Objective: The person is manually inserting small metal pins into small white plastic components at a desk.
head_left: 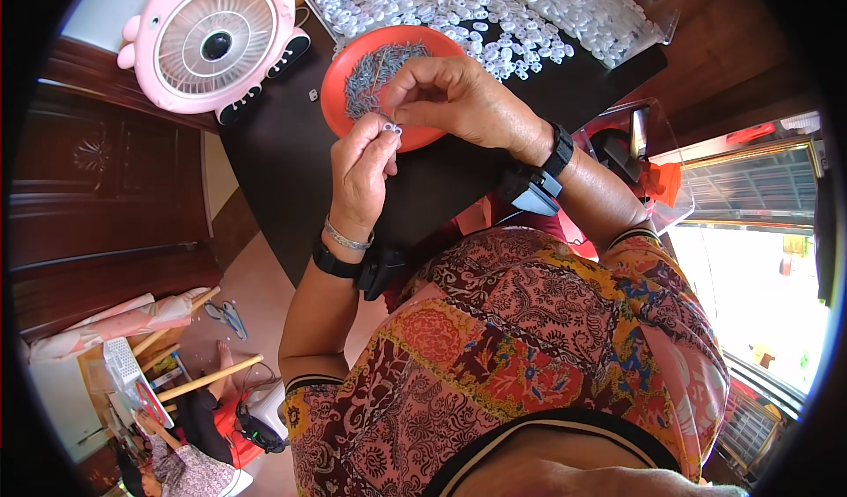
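My left hand pinches a small white plastic piece with two holes between thumb and fingertips, just over the near rim of an orange-red bowl. Close beside it, my right hand has its thumb and forefinger pressed together over the bowl. Whatever sits in that pinch is too small to make out. A heap of small grey screw-like pieces lies in the bowl, partly hidden behind my right hand.
Many white two-holed pieces are spread on the dark table, with more in a clear bin. A pink fan stands at the far left. Another clear box is at right. A person sits at lower left.
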A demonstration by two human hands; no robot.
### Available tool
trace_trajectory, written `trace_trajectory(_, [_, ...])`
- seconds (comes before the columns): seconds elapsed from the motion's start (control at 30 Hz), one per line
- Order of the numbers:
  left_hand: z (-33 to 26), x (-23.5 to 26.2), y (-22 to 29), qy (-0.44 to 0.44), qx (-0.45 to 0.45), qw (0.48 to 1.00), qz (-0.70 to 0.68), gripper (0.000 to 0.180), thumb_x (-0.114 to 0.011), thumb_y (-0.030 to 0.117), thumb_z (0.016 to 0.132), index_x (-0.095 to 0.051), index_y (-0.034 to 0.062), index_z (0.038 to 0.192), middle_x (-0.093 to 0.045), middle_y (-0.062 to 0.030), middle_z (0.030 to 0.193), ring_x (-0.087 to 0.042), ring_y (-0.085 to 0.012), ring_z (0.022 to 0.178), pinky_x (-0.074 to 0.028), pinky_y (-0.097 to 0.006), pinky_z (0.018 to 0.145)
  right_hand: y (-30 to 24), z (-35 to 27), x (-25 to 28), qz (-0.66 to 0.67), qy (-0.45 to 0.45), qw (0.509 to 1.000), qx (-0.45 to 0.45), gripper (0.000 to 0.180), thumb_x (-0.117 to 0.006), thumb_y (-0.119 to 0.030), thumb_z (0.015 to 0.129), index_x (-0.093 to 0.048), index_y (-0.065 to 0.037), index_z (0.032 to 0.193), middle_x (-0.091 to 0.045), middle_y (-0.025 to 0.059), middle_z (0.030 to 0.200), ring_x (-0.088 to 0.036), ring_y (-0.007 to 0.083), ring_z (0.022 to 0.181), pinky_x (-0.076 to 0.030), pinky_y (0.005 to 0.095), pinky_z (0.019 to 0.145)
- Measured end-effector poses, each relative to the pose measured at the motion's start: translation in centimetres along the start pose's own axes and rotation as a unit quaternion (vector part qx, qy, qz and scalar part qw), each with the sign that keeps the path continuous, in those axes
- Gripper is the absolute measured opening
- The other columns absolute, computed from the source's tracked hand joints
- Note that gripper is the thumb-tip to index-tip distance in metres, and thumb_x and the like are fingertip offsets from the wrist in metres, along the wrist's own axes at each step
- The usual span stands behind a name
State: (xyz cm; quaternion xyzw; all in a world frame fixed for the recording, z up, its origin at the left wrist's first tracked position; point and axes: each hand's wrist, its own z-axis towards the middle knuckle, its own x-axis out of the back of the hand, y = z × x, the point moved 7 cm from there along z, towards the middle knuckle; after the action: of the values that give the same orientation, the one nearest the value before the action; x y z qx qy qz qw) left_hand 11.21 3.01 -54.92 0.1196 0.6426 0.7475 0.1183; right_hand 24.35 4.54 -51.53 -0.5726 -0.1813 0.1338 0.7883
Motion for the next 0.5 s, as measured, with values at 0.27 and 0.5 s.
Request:
trace_trajectory(0.27, [0.00, -0.25, -0.10, -0.002, -0.002, 0.999, 0.051, 0.022, -0.049, 0.022, 0.089, -0.054, 0.0038, 0.077, -0.049, 0.0003, 0.061, -0.044, -0.0067, 0.053, -0.032, -0.020, 0.049, -0.05, -0.11, -0.18, -0.036, 0.001, 0.999, 0.002, 0.009, -0.063, 0.001, 0.085, -0.062, -0.002, 0.094, -0.064, 0.0010, 0.089, -0.060, 0.0087, 0.087, -0.048, 0.0237, 0.080])
trace_trajectory(0.5, [-0.28, -0.61, -0.30, 0.012, -0.005, 1.000, 0.017, 0.021, -0.049, 0.020, 0.089, -0.055, 0.0029, 0.079, -0.049, 0.0001, 0.061, -0.044, -0.0065, 0.053, -0.032, -0.020, 0.048, -0.75, -0.63, -0.50, -0.040, 0.023, 0.998, 0.032, 0.006, -0.063, 0.003, 0.084, -0.062, -0.001, 0.088, -0.063, 0.0014, 0.085, -0.060, 0.0088, 0.082, -0.049, 0.0236, 0.075])
